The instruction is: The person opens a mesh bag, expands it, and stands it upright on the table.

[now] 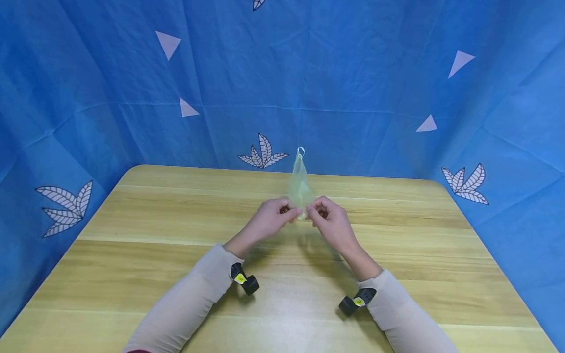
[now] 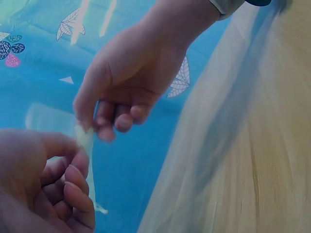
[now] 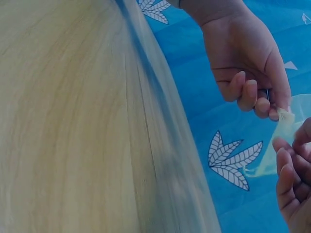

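Light sleeves (image 1: 181,304) reach over the wooden table (image 1: 132,230) to the left hand (image 1: 270,219) and right hand (image 1: 334,224), whose fingers pinch neighbouring spots of a translucent pale-green pouch (image 1: 300,187) held between them, its small loop (image 1: 303,150) showing against the blue curtain (image 1: 309,63).

Pale grey-beige long sleeves, the left sleeve (image 1: 185,300) and the right sleeve (image 1: 408,316), covered both forearms, plain and lightly creased, ending just short of the bare hands. At each cuff sat a black device, one on the left (image 1: 250,285) and one on the right (image 1: 347,307), blocky with a rounded end and a yellow label, its print too small to read. A dark red sliver (image 1: 139,351) edged the left sleeve at the bottom.
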A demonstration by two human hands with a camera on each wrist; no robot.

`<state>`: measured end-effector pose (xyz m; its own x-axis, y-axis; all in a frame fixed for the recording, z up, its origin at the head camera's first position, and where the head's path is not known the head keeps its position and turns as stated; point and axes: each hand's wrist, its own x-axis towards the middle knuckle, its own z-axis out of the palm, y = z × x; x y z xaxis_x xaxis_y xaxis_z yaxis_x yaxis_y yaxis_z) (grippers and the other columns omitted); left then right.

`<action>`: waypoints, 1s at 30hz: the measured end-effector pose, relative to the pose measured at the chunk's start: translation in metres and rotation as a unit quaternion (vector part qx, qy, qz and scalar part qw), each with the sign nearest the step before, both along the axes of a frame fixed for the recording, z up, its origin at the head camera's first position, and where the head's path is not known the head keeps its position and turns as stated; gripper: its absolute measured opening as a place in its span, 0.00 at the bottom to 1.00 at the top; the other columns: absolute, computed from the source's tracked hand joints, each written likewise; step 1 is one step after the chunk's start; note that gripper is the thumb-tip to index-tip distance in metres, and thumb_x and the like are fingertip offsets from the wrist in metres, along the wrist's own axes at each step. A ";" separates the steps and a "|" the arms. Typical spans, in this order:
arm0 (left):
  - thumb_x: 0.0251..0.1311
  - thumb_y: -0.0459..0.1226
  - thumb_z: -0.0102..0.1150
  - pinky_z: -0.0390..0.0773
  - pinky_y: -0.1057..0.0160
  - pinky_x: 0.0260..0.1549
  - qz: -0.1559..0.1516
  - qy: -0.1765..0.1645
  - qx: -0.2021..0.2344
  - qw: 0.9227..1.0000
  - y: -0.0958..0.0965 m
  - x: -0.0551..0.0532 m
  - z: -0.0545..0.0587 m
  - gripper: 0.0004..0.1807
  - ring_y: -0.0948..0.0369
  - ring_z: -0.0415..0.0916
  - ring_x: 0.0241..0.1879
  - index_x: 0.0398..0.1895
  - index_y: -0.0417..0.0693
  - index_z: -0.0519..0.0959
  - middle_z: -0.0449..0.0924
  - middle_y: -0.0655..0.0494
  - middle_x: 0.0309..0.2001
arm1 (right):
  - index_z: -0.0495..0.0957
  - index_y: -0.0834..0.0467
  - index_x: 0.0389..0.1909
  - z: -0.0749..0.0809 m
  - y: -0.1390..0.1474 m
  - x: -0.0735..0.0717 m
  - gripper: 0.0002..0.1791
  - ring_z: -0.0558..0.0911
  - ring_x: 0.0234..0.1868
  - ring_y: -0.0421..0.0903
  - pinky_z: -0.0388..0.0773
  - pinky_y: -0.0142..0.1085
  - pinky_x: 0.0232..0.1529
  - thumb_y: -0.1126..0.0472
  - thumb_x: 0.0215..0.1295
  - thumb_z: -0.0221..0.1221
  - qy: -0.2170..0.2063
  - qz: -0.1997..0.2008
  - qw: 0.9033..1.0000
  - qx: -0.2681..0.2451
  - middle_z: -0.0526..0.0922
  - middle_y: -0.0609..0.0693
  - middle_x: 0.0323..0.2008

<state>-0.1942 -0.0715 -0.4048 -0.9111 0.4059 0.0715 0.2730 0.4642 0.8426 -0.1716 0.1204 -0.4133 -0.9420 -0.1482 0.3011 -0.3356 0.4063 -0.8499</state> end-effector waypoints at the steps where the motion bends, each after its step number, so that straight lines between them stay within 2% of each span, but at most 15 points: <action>1: 0.70 0.47 0.55 0.62 0.66 0.19 0.006 0.008 0.000 1.000 0.000 0.000 0.000 0.16 0.62 0.62 0.20 0.28 0.47 0.76 0.75 0.46 0.26 | 0.76 0.56 0.32 0.000 0.000 0.000 0.08 0.74 0.22 0.46 0.67 0.33 0.21 0.59 0.72 0.57 -0.003 -0.003 1.000 0.003 0.80 0.54 0.25; 7: 0.68 0.41 0.54 0.63 0.65 0.21 0.054 0.063 -0.017 0.996 -0.001 0.002 0.001 0.09 0.62 0.62 0.21 0.29 0.50 0.76 0.73 0.58 0.24 | 0.76 0.55 0.29 0.002 -0.002 0.001 0.09 0.74 0.23 0.46 0.67 0.32 0.21 0.60 0.71 0.56 -0.024 0.013 0.999 0.030 0.81 0.59 0.26; 12: 0.65 0.38 0.54 0.67 0.64 0.22 0.076 0.119 -0.037 0.989 -0.002 0.002 0.000 0.07 0.62 0.65 0.21 0.28 0.52 0.75 0.73 0.60 0.24 | 0.76 0.56 0.33 0.002 -0.001 0.001 0.09 0.77 0.26 0.50 0.70 0.33 0.23 0.55 0.72 0.57 -0.026 0.017 0.999 0.039 0.82 0.57 0.28; 17: 0.63 0.36 0.56 0.69 0.64 0.23 0.103 0.190 -0.090 0.972 -0.003 0.001 -0.001 0.07 0.63 0.67 0.22 0.27 0.52 0.72 0.72 0.62 0.24 | 0.73 0.56 0.41 0.005 0.000 0.000 0.10 0.79 0.28 0.50 0.74 0.36 0.27 0.54 0.69 0.60 -0.006 -0.020 1.000 0.024 0.81 0.52 0.33; 23: 0.64 0.36 0.57 0.69 0.65 0.21 0.112 0.243 -0.143 0.953 -0.003 0.003 0.001 0.04 0.64 0.67 0.21 0.32 0.51 0.73 0.72 0.62 0.26 | 0.69 0.60 0.51 0.005 0.000 -0.001 0.18 0.79 0.32 0.46 0.76 0.34 0.31 0.60 0.66 0.64 0.056 -0.053 0.997 0.020 0.79 0.53 0.41; 26: 0.66 0.36 0.57 0.70 0.64 0.20 0.110 0.275 -0.162 0.941 -0.003 0.005 0.002 0.02 0.63 0.68 0.21 0.34 0.50 0.75 0.74 0.60 0.27 | 0.70 0.60 0.53 0.004 0.000 0.000 0.20 0.78 0.33 0.47 0.76 0.35 0.31 0.61 0.64 0.65 0.095 -0.067 0.993 0.035 0.76 0.54 0.45; 30: 0.66 0.36 0.58 0.73 0.65 0.22 0.106 0.323 -0.187 0.921 -0.003 0.005 0.001 0.02 0.63 0.73 0.25 0.36 0.48 0.77 0.77 0.58 0.29 | 0.72 0.60 0.51 0.002 0.000 -0.001 0.19 0.76 0.38 0.50 0.77 0.41 0.35 0.62 0.62 0.66 0.160 -0.082 0.981 0.075 0.74 0.56 0.47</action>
